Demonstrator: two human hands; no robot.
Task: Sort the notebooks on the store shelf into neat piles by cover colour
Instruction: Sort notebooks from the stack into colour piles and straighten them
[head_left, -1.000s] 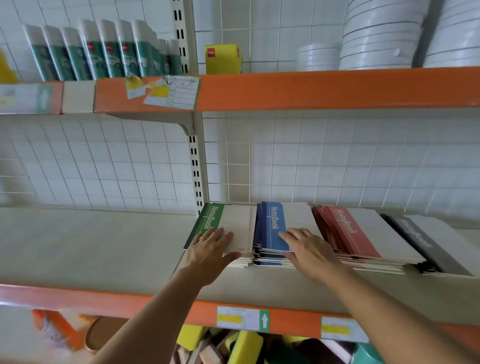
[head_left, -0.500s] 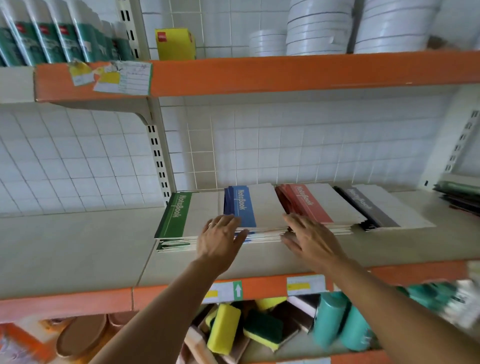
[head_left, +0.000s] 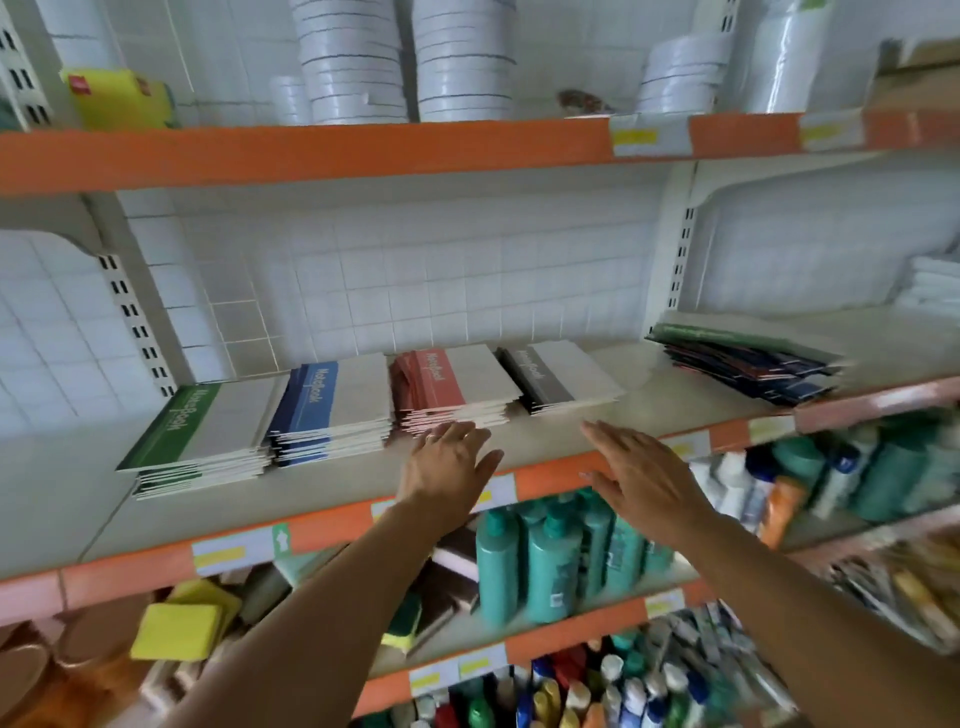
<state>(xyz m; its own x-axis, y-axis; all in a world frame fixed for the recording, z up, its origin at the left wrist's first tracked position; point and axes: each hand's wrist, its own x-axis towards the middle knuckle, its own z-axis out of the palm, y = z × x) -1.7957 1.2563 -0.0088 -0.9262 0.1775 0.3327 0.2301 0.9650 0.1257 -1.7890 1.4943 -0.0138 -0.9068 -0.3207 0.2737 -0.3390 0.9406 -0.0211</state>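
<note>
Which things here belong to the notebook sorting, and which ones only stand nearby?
Belong to the job:
green pile
blue pile
red pile
black pile
mixed unsorted pile
left hand
right hand

Only nearby:
teal bottles
yellow sponges
white tape rolls
yellow box

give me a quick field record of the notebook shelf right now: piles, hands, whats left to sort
sorted piles, left to right: green pile; blue pile; red pile; black pile
unsorted: mixed stack, further right on the same shelf
left hand: open, fingertips at the red pile's front edge
right hand: open, holds nothing, in front of the shelf edge
shelf: bare stretch between black pile and mixed stack
</note>
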